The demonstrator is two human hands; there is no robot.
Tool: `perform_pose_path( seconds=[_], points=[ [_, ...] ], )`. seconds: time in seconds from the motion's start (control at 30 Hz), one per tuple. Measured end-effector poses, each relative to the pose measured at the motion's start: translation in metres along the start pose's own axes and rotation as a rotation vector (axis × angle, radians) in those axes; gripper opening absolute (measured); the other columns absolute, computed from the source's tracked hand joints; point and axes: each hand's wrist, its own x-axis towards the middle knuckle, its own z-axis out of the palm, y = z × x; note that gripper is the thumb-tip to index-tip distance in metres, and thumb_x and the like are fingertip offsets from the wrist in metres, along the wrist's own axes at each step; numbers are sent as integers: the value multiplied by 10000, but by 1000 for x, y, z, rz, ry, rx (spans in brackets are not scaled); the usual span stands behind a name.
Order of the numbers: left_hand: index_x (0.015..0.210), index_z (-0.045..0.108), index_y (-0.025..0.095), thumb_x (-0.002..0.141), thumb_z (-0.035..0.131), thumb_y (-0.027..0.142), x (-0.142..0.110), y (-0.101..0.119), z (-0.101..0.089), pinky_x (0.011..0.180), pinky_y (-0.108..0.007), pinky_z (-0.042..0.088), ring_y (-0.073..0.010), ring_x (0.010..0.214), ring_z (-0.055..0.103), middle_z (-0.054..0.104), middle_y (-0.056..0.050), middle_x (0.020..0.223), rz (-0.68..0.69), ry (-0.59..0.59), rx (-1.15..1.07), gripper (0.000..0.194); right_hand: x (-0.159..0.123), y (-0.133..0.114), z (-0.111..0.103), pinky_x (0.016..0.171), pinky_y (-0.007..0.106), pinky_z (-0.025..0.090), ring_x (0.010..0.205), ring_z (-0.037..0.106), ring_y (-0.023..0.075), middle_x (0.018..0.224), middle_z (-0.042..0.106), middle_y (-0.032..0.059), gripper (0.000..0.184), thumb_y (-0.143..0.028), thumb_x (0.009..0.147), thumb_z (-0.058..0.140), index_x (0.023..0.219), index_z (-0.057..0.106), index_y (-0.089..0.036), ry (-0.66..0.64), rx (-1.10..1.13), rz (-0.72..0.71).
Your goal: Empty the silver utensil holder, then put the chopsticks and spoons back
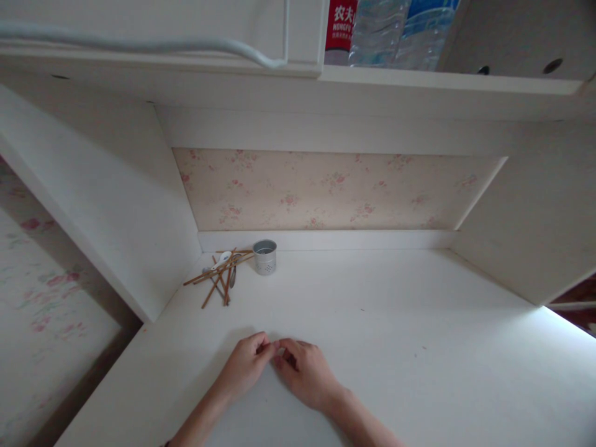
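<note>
Facing a wide white table (395, 298). Near middle, keeping bare left hand (248, 360) and bare right hand (305, 372) curled, tip to tip; cannot tell if pinching anything. Far left, seeing crossed brown wooden sticks (226, 268), round grey metal cup (265, 263) upright, likely for steadiness, and white spoon (225, 256).

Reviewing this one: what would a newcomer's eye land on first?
Probably the left hand and right hand, fingertips together over the white desk at lower centre. Next, the jumble of brown chopsticks and spoons at the back left, with a metal cup just right of it. Above, a red label stands out on the shelf.
</note>
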Motion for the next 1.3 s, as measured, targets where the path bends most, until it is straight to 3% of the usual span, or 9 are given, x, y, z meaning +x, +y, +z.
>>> perform_pose_path(
  seconds=[0.5, 0.7, 0.8, 0.9, 1.0, 1.13, 1.3],
  points=[
    [653, 455, 198, 873, 439, 451, -1, 6, -1, 590, -250, 291, -144, 637, 434, 425, 40, 617, 16, 18, 73, 336, 3, 4, 1, 602, 198, 380, 634, 594, 125, 725, 683, -8, 206, -238, 882, 496, 977, 679, -243, 8, 83, 23],
    [652, 452, 208, 874, 441, 498, 2, -7, -3, 568, -248, 322, -140, 584, 445, 428, 50, 573, -32, 256, 87, 366, 5, 12, 6, 535, 206, 332, 538, 494, 109, 641, 623, -20, 214, -291, 893, 496, 935, 695, -225, 44, 153, 58],
    [686, 490, 208, 876, 442, 478, 13, -16, -20, 642, -264, 398, -160, 651, 519, 527, 16, 646, -8, 417, 201, 334, 6, 15, 8, 518, 206, 308, 520, 455, 101, 609, 584, -26, 222, -295, 899, 486, 891, 691, -211, 58, 187, 54],
    [806, 588, 197, 835, 511, 450, 33, -21, -53, 881, -337, 422, -223, 926, 576, 631, -64, 891, 70, 560, 471, 266, 8, 17, 8, 506, 206, 289, 514, 434, 96, 588, 554, -32, 225, -292, 896, 487, 857, 689, -203, 55, 199, 56],
    [1008, 630, 226, 800, 547, 493, 60, -18, -88, 954, -450, 397, -302, 1128, 507, 598, -105, 1160, -62, 636, 738, 348, 10, 18, 8, 507, 205, 285, 523, 436, 97, 592, 546, -31, 226, -293, 895, 487, 849, 690, -203, 54, 208, 62],
    [1311, 509, 275, 765, 541, 569, 97, -16, -118, 1011, -613, 308, -376, 1312, 342, 399, -125, 1456, -187, 548, 901, 621, 12, 19, 8, 506, 203, 282, 518, 424, 96, 572, 510, -38, 221, -287, 894, 486, 838, 681, -201, 65, 244, 75],
    [1423, 377, 351, 731, 504, 650, 139, -30, -132, 987, -770, 160, -451, 1391, 163, 220, -81, 1573, -251, 397, 953, 764, 12, 19, 6, 505, 204, 275, 511, 420, 93, 565, 505, -38, 218, -270, 890, 484, 828, 678, -191, 88, 268, 77]
  ],
)
